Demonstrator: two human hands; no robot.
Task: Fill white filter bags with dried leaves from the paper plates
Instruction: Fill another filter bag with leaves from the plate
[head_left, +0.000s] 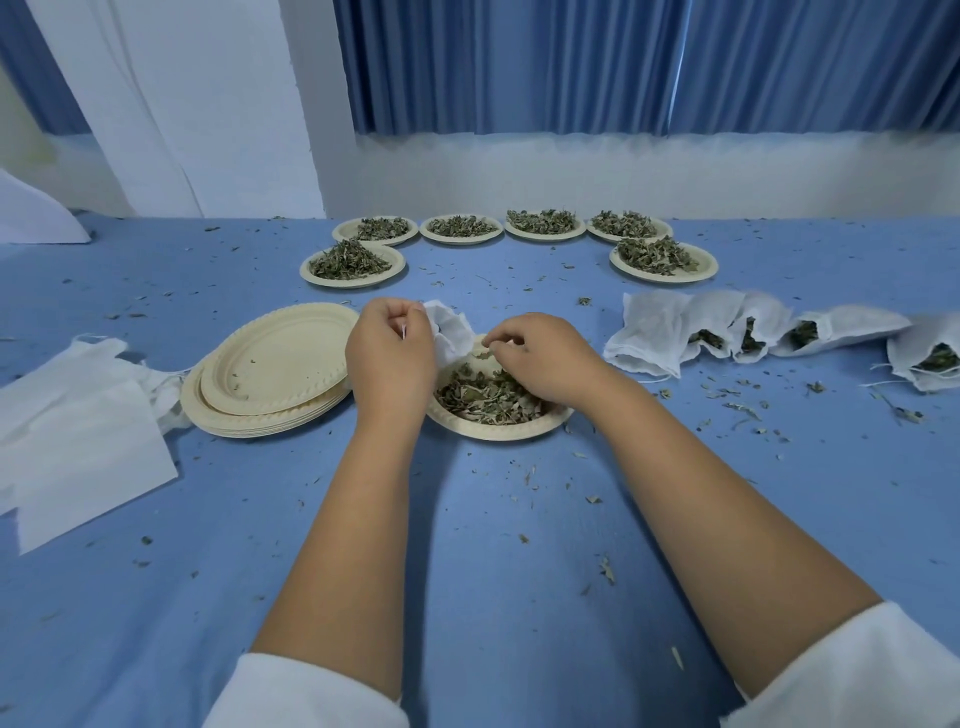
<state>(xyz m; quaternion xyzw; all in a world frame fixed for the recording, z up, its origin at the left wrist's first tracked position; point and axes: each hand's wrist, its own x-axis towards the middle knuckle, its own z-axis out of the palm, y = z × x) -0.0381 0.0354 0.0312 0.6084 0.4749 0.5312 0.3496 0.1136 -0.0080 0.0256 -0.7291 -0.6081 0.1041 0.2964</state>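
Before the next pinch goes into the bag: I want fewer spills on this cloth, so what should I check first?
1. Bag held: the left hand pinches the filter bag at its top edge. Ok.
2. Bag mouth open: the opening is mostly hidden by the fingers and folds. Cannot tell.
3. Leaves in hand: the right hand pinches some of the dried leaves above the plate. Ok.
4. Bag over the plate: it hangs at the far left rim, not the middle. Not ok.
5. Supply: the plate holds plenty of leaves. Ok.
6. Cloth clean: leaf crumbs lie scattered all round. Not ok.
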